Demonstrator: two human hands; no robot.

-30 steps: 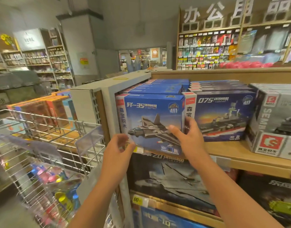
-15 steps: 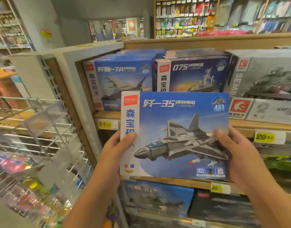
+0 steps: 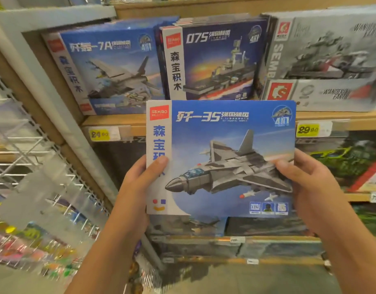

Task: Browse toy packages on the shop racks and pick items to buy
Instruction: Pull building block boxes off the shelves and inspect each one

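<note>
Wooden shop shelves [image 3: 204, 120] packed with boxed building sets fill my view, yellow price tags [image 3: 99, 134] along the edges. I hold the fighter jet box [image 3: 221, 158] in front of them, clear of the shelf, my left hand [image 3: 138, 183] and right hand [image 3: 310, 187] gripping its sides, thumbs on the front, probably so I can read the cover squarely.
</note>
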